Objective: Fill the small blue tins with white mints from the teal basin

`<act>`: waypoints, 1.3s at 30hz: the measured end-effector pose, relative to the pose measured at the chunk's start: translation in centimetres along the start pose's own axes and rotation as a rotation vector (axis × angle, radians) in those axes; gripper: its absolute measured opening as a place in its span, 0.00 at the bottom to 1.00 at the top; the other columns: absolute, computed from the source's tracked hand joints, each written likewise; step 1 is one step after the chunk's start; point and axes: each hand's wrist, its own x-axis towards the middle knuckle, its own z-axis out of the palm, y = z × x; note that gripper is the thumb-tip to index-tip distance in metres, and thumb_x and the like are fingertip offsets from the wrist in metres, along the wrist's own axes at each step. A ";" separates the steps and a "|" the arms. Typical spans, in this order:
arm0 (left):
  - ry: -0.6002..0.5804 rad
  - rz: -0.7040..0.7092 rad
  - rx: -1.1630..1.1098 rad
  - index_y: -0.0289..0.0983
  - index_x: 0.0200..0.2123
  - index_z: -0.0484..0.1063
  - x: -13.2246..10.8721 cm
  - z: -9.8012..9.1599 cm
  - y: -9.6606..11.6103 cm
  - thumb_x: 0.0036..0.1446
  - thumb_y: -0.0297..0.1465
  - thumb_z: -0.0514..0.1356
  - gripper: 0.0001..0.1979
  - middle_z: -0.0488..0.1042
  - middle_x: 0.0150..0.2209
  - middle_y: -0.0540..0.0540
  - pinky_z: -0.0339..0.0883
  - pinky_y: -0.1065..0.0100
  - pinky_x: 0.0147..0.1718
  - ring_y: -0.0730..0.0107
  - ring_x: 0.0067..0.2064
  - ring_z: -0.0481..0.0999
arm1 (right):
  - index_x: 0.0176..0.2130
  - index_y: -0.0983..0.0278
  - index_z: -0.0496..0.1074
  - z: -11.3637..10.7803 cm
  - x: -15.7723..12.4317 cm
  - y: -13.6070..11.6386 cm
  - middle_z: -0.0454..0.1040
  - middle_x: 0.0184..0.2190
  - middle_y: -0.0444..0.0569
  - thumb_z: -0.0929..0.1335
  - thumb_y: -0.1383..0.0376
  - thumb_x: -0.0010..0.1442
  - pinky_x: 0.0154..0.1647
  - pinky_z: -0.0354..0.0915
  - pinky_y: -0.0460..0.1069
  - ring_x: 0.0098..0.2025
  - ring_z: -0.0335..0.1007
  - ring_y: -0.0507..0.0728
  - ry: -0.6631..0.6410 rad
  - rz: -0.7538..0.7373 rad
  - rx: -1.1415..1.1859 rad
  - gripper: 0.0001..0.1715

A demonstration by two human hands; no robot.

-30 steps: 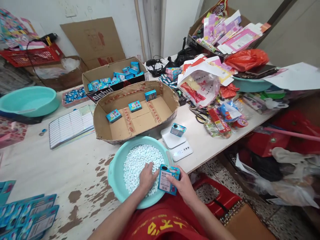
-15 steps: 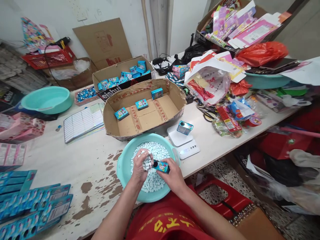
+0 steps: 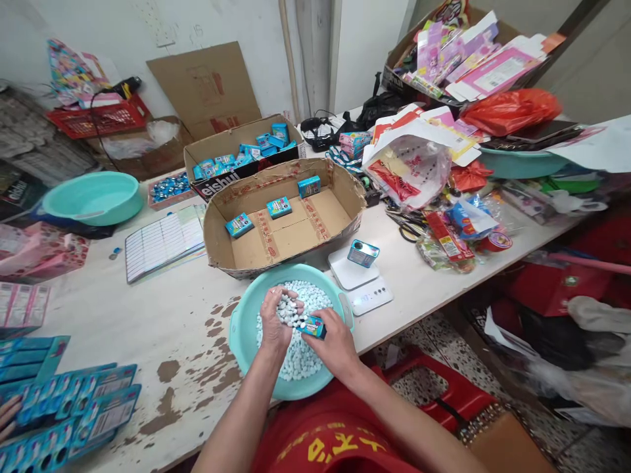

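Observation:
Over a turquoise basin, my left hand is cupped around a heap of small white candies. My right hand grips a small blue candy box close to the left palm, its end facing the candies. More loose candies lie in the basin under both hands. To the right, another blue box stands on a white digital scale; the digits are too small to read.
Behind the basin, a shallow cardboard tray holds three blue boxes. Another carton contains several more. Blue packs lie at the lower left, with another person's hand beside them. Scissors and wrappers clutter the right.
My left hand's fingers have loosened and the candies spread toward the box opening. The box in my right hand has shifted slightly. Another person's hand has appeared at the left edge.

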 end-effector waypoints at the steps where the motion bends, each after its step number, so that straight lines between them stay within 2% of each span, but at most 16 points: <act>1: 0.006 -0.009 -0.004 0.36 0.25 0.66 0.0 0.1 0.0 0.47 0.39 0.63 0.12 0.70 0.23 0.51 0.64 0.70 0.22 0.71 0.22 0.71 | 0.37 0.60 0.68 0.0 0.0 0.0 0.71 0.37 0.47 0.71 0.72 0.47 0.42 0.66 0.54 0.42 0.69 0.61 -0.008 -0.004 0.003 0.17; 4: 0.059 0.012 0.008 0.35 0.23 0.66 0.0 0.4 -0.3 0.47 0.39 0.63 0.14 0.68 0.20 0.51 0.64 0.70 0.23 0.73 0.21 0.70 | 0.38 0.60 0.68 0.0 -0.1 0.1 0.70 0.37 0.48 0.72 0.72 0.46 0.43 0.65 0.54 0.42 0.68 0.61 -0.019 -0.018 0.019 0.18; 9: 0.069 0.022 0.042 0.34 0.27 0.71 0.1 0.9 -0.2 0.46 0.37 0.64 0.11 0.73 0.28 0.48 0.65 0.70 0.24 0.73 0.25 0.71 | 0.38 0.60 0.68 -0.5 0.0 0.2 0.70 0.37 0.47 0.73 0.72 0.46 0.43 0.65 0.54 0.43 0.68 0.61 -0.011 -0.027 0.063 0.19; 13: 0.010 0.040 0.001 0.35 0.24 0.67 0.0 1.1 0.0 0.46 0.36 0.64 0.11 0.69 0.23 0.51 0.65 0.70 0.25 0.73 0.25 0.71 | 0.38 0.61 0.68 -1.0 0.4 0.1 0.70 0.37 0.47 0.73 0.72 0.45 0.43 0.65 0.54 0.42 0.68 0.60 -0.011 -0.041 0.080 0.19; 22: 0.025 0.097 0.159 0.36 0.21 0.64 -0.7 2.2 -0.7 0.48 0.37 0.63 0.14 0.65 0.18 0.53 0.62 0.72 0.23 0.76 0.21 0.67 | 0.37 0.60 0.68 -1.2 0.4 0.0 0.70 0.35 0.46 0.72 0.73 0.46 0.42 0.64 0.53 0.41 0.68 0.59 -0.001 -0.033 0.135 0.17; 29: 0.051 0.142 0.118 0.35 0.25 0.66 -1.0 2.7 -0.5 0.49 0.36 0.63 0.11 0.65 0.21 0.54 0.59 0.74 0.20 0.79 0.20 0.64 | 0.36 0.60 0.68 -2.1 0.6 -0.3 0.70 0.35 0.45 0.72 0.72 0.46 0.41 0.64 0.53 0.40 0.68 0.59 0.033 -0.015 0.167 0.17; 35: 0.065 0.146 0.124 0.35 0.26 0.66 -1.2 2.7 -0.9 0.48 0.37 0.62 0.11 0.68 0.23 0.52 0.66 0.71 0.26 0.75 0.24 0.70 | 0.36 0.60 0.68 -2.0 0.2 -0.1 0.69 0.35 0.44 0.72 0.73 0.45 0.42 0.64 0.53 0.41 0.68 0.59 0.029 0.013 0.193 0.18; 39: 0.064 0.133 0.133 0.36 0.31 0.67 -1.5 2.7 -1.0 0.48 0.36 0.63 0.11 0.70 0.23 0.52 0.67 0.70 0.27 0.74 0.23 0.70 | 0.35 0.60 0.68 -2.1 0.1 -0.2 0.69 0.34 0.43 0.72 0.74 0.44 0.41 0.63 0.52 0.40 0.67 0.58 0.023 0.044 0.213 0.17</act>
